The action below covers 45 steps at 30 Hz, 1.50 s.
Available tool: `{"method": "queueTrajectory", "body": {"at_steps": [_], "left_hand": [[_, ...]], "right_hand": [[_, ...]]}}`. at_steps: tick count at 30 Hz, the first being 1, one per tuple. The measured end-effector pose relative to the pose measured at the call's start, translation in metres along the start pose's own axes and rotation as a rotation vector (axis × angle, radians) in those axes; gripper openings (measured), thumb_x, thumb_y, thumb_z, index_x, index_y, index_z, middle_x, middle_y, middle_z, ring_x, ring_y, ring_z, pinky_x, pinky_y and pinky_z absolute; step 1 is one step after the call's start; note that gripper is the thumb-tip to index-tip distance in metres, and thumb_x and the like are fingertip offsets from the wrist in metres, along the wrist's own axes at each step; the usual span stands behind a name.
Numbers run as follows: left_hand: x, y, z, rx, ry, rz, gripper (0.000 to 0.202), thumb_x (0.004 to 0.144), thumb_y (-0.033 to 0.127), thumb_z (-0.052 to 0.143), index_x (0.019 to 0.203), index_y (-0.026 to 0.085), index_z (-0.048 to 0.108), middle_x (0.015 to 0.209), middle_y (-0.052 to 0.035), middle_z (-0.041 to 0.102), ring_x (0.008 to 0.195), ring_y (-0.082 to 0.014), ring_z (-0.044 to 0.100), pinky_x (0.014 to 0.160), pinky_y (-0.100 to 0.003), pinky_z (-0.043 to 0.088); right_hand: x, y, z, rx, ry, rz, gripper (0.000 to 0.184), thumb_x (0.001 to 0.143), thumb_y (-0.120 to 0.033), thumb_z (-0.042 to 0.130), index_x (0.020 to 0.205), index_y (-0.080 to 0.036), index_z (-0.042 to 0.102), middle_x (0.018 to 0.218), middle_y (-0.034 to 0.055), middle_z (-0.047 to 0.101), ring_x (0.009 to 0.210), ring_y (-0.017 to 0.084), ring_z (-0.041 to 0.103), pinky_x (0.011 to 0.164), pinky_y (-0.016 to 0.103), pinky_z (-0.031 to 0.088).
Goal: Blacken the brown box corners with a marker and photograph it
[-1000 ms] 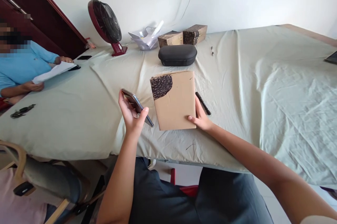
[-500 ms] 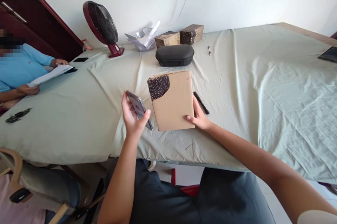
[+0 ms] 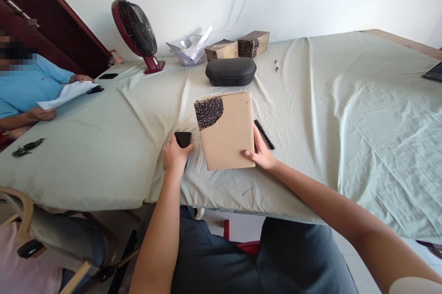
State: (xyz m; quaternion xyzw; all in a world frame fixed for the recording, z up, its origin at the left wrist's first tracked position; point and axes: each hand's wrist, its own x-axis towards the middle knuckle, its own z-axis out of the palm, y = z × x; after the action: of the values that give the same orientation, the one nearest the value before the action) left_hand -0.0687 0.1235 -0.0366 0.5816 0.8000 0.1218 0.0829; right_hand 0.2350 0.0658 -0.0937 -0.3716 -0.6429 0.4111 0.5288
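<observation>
My left hand (image 3: 176, 153) is closed around the sides of a smartphone (image 3: 183, 139), which lies at the tabletop with its dark face up. To the right of it, my right hand (image 3: 263, 152) grips a brown cardboard box (image 3: 229, 135) by its lower right edge, thumb on the front and fingers behind. Black scribbled shading covers the box's upper left corner. The box is tilted toward me. Just past my right fingers lies a black pen (image 3: 264, 134), partly beside the box.
A black zip case (image 3: 230, 72) sits behind the box, with two patterned cardboard boxes (image 3: 253, 44), a clear plastic basket (image 3: 189, 51) and a red fan (image 3: 136, 31) farther back. A small pen (image 3: 276, 66) lies right. Another person (image 3: 31, 87) holds papers at the left.
My left hand has turned over and lowered the smartphone from a raised, tilted pose to the table, its dark face now up. My right hand and the box stay almost still.
</observation>
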Motion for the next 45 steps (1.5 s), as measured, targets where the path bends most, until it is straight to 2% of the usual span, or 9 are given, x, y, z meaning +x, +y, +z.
{"method": "queueTrajectory", "body": {"at_steps": [5, 10, 16, 26, 37, 41, 45], "left_hand": [[0.011, -0.013, 0.009, 0.023, -0.002, -0.032, 0.083, 0.094, 0.062, 0.064, 0.162, 0.016, 0.052, 0.16, -0.0252, 0.059, 0.151, -0.0512, 0.048, 0.119, -0.073, 0.04], [0.013, -0.014, 0.018, 0.047, 0.025, 0.009, 0.073, 0.1, 0.059, 0.055, 0.16, 0.019, 0.057, 0.167, -0.0188, 0.055, 0.153, -0.0493, 0.045, 0.122, -0.068, 0.041], [0.012, -0.014, 0.018, 0.055, 0.023, 0.025, 0.073, 0.1, 0.057, 0.055, 0.162, 0.018, 0.057, 0.164, -0.0203, 0.057, 0.149, -0.0502, 0.048, 0.119, -0.066, 0.045], [0.008, -0.006, 0.018, 0.087, 0.04, 0.007, 0.073, 0.098, 0.06, 0.059, 0.154, 0.014, 0.06, 0.153, -0.0275, 0.059, 0.141, -0.0502, 0.053, 0.113, -0.06, 0.05], [0.005, -0.002, 0.017, 0.086, 0.03, -0.006, 0.068, 0.099, 0.055, 0.059, 0.153, 0.013, 0.06, 0.15, -0.0274, 0.059, 0.139, -0.0489, 0.052, 0.113, -0.058, 0.048], [0.005, 0.0, 0.02, 0.074, 0.028, 0.018, 0.066, 0.1, 0.054, 0.059, 0.152, 0.013, 0.061, 0.151, -0.0278, 0.059, 0.139, -0.0496, 0.053, 0.113, -0.059, 0.048], [0.002, 0.003, 0.026, -0.007, 0.069, 0.062, 0.062, 0.1, 0.052, 0.06, 0.147, 0.013, 0.066, 0.159, -0.0283, 0.055, 0.146, -0.053, 0.047, 0.119, -0.07, 0.039]], "right_hand": [[0.0, 0.001, -0.001, -0.006, -0.01, -0.015, 0.122, 0.083, -0.08, 0.075, 0.177, -0.037, 0.011, 0.184, 0.012, 0.018, 0.169, 0.045, 0.024, 0.136, 0.072, 0.027], [0.0, 0.003, -0.001, -0.014, -0.012, -0.004, 0.124, 0.082, -0.082, 0.075, 0.178, -0.037, 0.01, 0.184, 0.0121, 0.018, 0.169, 0.044, 0.023, 0.136, 0.071, 0.026], [-0.001, 0.005, -0.001, -0.004, -0.013, 0.01, 0.125, 0.082, -0.082, 0.075, 0.177, -0.037, 0.008, 0.184, 0.012, 0.017, 0.17, 0.044, 0.023, 0.137, 0.071, 0.025], [-0.001, 0.001, -0.001, -0.005, -0.015, 0.023, 0.125, 0.082, -0.083, 0.074, 0.177, -0.037, 0.008, 0.185, 0.0119, 0.017, 0.169, 0.043, 0.025, 0.137, 0.071, 0.025], [0.0, -0.005, 0.001, 0.018, -0.014, 0.041, 0.125, 0.082, -0.083, 0.074, 0.177, -0.037, 0.007, 0.185, 0.0123, 0.019, 0.167, 0.042, 0.031, 0.137, 0.069, 0.026], [0.0, -0.008, 0.001, -0.016, -0.02, 0.036, 0.125, 0.083, -0.085, 0.07, 0.177, -0.036, 0.003, 0.185, 0.0119, 0.02, 0.167, 0.041, 0.031, 0.136, 0.068, 0.029], [0.0, -0.006, 0.002, -0.023, -0.013, 0.038, 0.122, 0.084, -0.087, 0.065, 0.177, -0.036, 0.003, 0.184, 0.0111, 0.024, 0.167, 0.041, 0.032, 0.134, 0.067, 0.035]]}}
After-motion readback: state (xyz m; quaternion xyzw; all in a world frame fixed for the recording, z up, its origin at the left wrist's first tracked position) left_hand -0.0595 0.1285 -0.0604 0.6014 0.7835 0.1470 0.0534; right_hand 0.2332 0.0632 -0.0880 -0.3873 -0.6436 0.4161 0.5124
